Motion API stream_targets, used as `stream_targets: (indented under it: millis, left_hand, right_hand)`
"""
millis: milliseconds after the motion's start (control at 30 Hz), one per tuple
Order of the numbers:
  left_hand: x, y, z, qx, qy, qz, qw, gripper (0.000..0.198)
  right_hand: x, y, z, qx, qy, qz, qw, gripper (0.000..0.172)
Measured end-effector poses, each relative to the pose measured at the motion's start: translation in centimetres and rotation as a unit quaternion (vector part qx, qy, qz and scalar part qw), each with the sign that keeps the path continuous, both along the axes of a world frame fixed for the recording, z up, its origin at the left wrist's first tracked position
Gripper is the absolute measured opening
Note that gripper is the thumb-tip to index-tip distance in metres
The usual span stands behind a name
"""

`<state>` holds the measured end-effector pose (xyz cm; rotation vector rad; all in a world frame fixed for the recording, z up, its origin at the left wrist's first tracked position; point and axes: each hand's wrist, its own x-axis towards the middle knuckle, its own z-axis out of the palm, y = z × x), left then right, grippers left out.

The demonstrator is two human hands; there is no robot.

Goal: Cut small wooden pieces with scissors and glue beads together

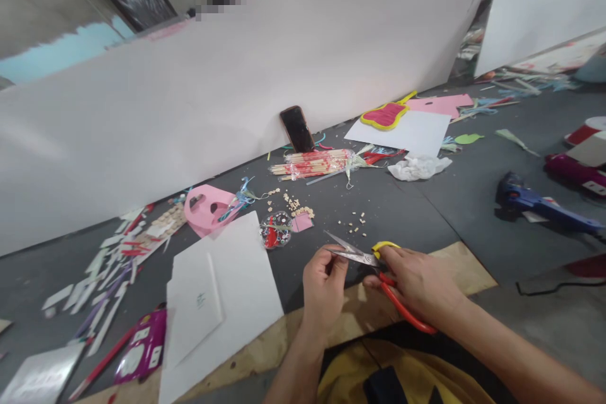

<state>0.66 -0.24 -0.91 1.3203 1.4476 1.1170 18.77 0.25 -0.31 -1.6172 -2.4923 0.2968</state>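
Note:
My right hand [416, 278] is wrapped around a pair of scissors [362, 257] with red and yellow handles. The blades stand apart and point left. At their tips, the thumb and fingers of my left hand [324, 281] are pinched together; whatever they hold is too small to make out. Just beyond the blades lie several small pale cut pieces [357, 224] on the dark table [402, 208]. Further left are a round clear dish [277, 230] with red and dark bits, a pink square [302, 221] and more pale pieces [293, 202].
White paper sheets [246, 271] lie at left, beside a purple device [142, 347]. A phone [297, 129] leans on the white partition [284, 69] behind bundled sticks [312, 164]. To the right are crumpled tissue [419, 168] and a blue glue gun [544, 205].

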Motion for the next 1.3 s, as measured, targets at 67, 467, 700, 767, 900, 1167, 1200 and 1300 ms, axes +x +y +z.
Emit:
stream_targets:
  millis: [67,467,700,767,900,1167,1200,1300]
  left_hand:
    - [0.07,-0.06,0.16,-0.003,0.008,-0.002,1.000,0.023]
    - [0.15,-0.13,0.32,0.026,0.006,0.007,1.000,0.017]
    - [0.00,-0.04,0.66,0.013,-0.021,-0.014,1.000,0.017]
    - [-0.08,0.01,0.63,-0.001,-0.027,-0.024,0.999,0.018]
    - [-0.15,0.05,0.43,-0.012,-0.031,-0.023,0.999,0.020]
    - [0.18,-0.22,0.59,-0.004,0.012,-0.019,1.000,0.027]
    - [0.24,-0.25,0.59,0.012,0.023,-0.015,1.000,0.027]
    - [0.41,-0.22,0.57,0.084,0.047,-0.003,0.995,0.023]
  right_hand:
    - [-0.04,-0.06,0.12,0.006,-0.023,-0.008,1.000,0.030]
    - [-0.08,-0.01,0.45,-0.014,0.016,0.009,1.000,0.025]
    - [0.04,0.10,0.36,-0.031,0.045,0.022,0.998,0.032]
    - [0.00,0.06,0.26,-0.025,0.038,0.021,0.999,0.030]
    - [-0.12,-0.13,0.11,0.000,0.028,0.005,1.000,0.025]
    - [-0.03,-0.18,0.25,0.009,-0.025,-0.006,1.000,0.037]
    - [-0.02,-0.14,0.37,0.000,-0.024,-0.010,1.000,0.038]
    - [-0.14,-0.16,0.79,-0.039,-0.007,-0.019,0.999,0.040]
